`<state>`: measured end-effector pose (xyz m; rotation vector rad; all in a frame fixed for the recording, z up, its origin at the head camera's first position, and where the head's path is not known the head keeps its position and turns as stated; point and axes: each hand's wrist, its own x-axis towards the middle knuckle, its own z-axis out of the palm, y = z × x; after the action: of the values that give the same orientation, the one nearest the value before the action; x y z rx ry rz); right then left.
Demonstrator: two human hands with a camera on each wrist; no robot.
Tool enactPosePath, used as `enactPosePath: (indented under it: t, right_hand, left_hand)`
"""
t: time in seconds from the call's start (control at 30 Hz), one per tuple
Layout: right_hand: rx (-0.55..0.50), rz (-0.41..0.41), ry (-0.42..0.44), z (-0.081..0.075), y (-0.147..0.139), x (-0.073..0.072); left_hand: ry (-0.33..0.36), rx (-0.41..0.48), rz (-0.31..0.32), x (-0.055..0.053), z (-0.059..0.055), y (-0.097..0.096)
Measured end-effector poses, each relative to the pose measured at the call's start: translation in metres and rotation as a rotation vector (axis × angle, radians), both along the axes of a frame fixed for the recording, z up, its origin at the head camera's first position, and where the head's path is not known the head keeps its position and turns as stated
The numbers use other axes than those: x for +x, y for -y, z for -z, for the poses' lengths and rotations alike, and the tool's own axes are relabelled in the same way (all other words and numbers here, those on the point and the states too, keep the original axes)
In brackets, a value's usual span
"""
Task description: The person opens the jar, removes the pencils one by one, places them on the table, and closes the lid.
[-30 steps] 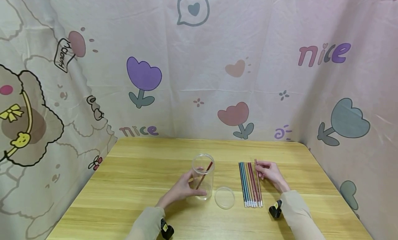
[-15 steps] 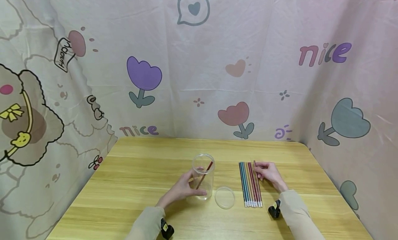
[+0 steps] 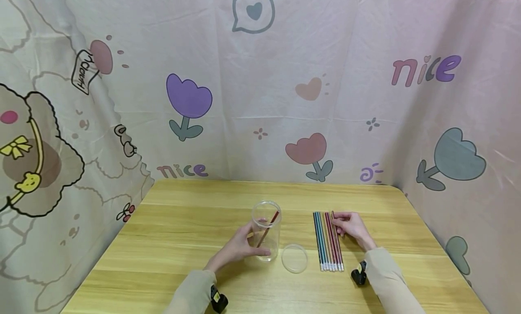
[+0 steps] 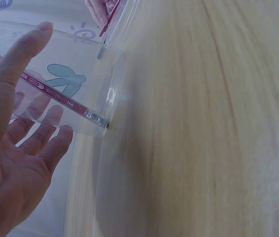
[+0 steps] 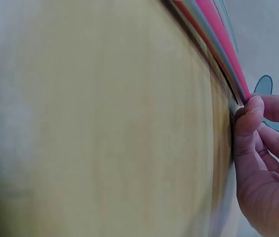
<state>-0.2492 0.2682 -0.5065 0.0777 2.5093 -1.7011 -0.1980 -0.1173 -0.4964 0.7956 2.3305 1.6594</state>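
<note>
My left hand point(image 3: 239, 245) grips a clear plastic jar point(image 3: 274, 241), its thumb and fingers round the lower wall. Inside the jar, a single red pencil point(image 4: 51, 92) leans at a slant, eraser end down, with "HB" printed near its ferrule. To the right, several pencils point(image 3: 322, 241) in blue, yellow and red lie side by side, eraser ends towards me. My right hand point(image 3: 353, 225) pinches the far end of the rightmost red pencil point(image 5: 223, 47) between thumb and index finger. That pencil lies along the right side of the row, and the fingertips hide part of it.
A round clear lid point(image 3: 294, 258) lies on the wooden table point(image 3: 183, 223) between the jar and the pencils. Behind the table hangs a printed cloth point(image 3: 252, 97), with more cloth at both sides.
My right hand has moved slightly left, bringing the far end of the pinched pencil closer to the row. My left hand and the jar have stayed in place.
</note>
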Motion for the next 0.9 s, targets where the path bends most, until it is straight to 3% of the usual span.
enactPosePath:
  t: [0.37, 0.9]
  right_hand:
    - [0.062, 0.018, -0.013, -0.0019, 0.0031, -0.0006]
    - [0.031, 0.015, -0.033, -0.0015, 0.0051, 0.0026]
  left_hand:
    - [-0.008, -0.001, -0.001, -0.0005, 0.0005, 0.0000]
    - [0.004, 0.007, 0.004, -0.0003, 0.0005, 0.0000]
